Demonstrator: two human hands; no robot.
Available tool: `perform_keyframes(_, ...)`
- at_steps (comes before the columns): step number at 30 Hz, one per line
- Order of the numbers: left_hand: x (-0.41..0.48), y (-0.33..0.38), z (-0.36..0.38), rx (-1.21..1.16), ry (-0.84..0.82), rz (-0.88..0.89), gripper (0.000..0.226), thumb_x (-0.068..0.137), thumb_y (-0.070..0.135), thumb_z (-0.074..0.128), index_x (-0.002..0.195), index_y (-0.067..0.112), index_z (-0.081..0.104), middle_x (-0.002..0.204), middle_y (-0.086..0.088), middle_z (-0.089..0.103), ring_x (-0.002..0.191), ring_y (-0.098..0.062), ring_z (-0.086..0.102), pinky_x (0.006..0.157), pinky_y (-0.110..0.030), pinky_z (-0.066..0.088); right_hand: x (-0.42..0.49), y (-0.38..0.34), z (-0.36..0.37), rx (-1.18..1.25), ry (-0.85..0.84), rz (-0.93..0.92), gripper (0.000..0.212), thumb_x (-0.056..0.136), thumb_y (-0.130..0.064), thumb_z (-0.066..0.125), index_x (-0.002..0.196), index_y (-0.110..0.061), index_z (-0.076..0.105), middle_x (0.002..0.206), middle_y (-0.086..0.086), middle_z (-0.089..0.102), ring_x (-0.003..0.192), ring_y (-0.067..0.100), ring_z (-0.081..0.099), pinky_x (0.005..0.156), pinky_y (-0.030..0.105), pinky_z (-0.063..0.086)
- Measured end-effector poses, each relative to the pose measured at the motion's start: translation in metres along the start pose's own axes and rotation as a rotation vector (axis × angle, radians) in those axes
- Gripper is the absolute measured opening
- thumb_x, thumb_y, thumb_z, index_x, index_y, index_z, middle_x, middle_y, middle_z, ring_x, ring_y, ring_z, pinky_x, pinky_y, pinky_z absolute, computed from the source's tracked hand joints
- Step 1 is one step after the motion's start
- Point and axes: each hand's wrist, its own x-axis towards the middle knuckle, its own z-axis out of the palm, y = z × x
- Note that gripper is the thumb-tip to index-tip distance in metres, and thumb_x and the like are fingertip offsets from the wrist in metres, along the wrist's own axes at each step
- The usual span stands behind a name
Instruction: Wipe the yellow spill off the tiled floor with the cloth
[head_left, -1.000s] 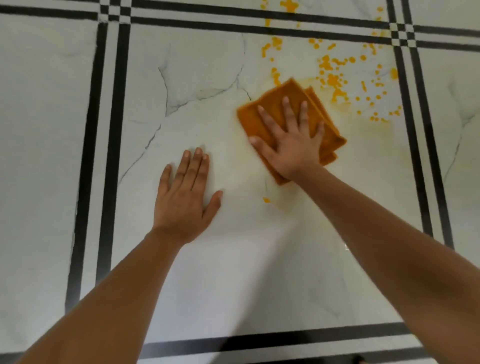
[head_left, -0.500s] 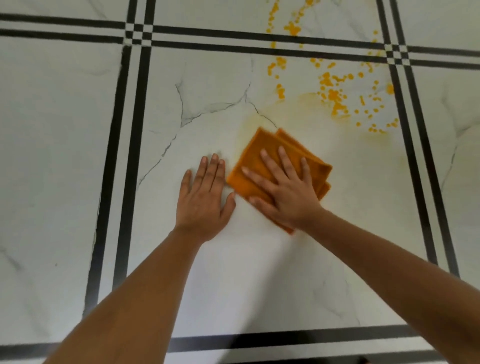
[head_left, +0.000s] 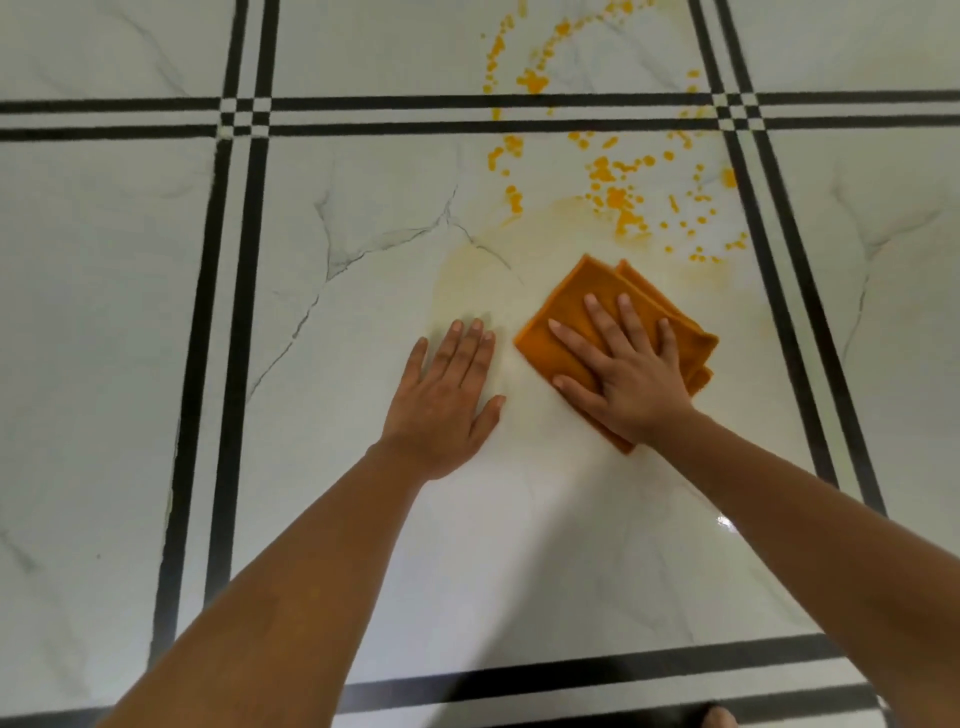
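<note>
A folded orange cloth (head_left: 582, 291) lies flat on the white marble-look tile (head_left: 363, 312). My right hand (head_left: 626, 374) presses down on it, palm flat and fingers spread. My left hand (head_left: 447, 400) rests flat on the bare tile just left of the cloth, not touching it. Yellow drops of the spill (head_left: 618, 197) are scattered beyond the cloth, toward the far right of the tile and across the black grout band. A pale yellow smear (head_left: 467, 280) marks the tile between the cloth and the drops.
Double black bands (head_left: 234, 312) border the tile on the left, far side, right and near side. More yellow drops (head_left: 530, 80) sit on the tile beyond the far band. A toe tip (head_left: 717, 717) shows at the bottom edge.
My right hand pulled the cloth back from the drops toward me, then slid it to the right, leaving a faint yellow smear. My left hand stayed planted on the tile.
</note>
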Motion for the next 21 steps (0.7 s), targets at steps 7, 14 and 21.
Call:
perform_keyframes(7, 0.064, 0.040, -0.042, 0.037, -0.069, -0.058, 0.072, 0.090, 0.055, 0.006, 0.149, 0.014, 0.003, 0.158, -0.004, 0.005, 0.144, -0.018, 0.002, 0.114, -0.040, 0.002, -0.004, 0.041, -0.021, 0.218, -0.020, 0.102, 0.062, 0.086, -0.069, 0.012, 0.145, -0.048, 0.009, 0.158, -0.012, 0.006, 0.145, 0.013, -0.002, 0.113, 0.050, -0.003)
perform_keyframes(14, 0.110, 0.164, -0.016, -0.113, -0.121, -0.515, 0.070, 0.094, 0.049, 0.022, 0.148, 0.006, 0.009, 0.157, -0.011, 0.003, 0.144, -0.027, -0.002, 0.113, -0.046, 0.005, -0.002, 0.118, -0.042, 0.267, -0.087, 0.380, 0.054, 0.099, -0.048, 0.017, 0.149, -0.030, 0.014, 0.159, -0.003, 0.008, 0.146, 0.017, -0.002, 0.114, 0.050, -0.002)
perform_keyframes(21, 0.135, 0.195, 0.013, -0.179, -0.039, -0.701, 0.073, 0.092, 0.058, 0.018, 0.147, 0.022, -0.012, 0.156, -0.005, -0.016, 0.141, -0.031, -0.018, 0.110, -0.056, -0.007, 0.024, 0.168, -0.043, 0.263, -0.036, 0.403, 0.055, 0.098, -0.049, 0.018, 0.150, -0.030, 0.011, 0.159, -0.002, 0.005, 0.146, 0.018, -0.004, 0.114, 0.048, -0.001)
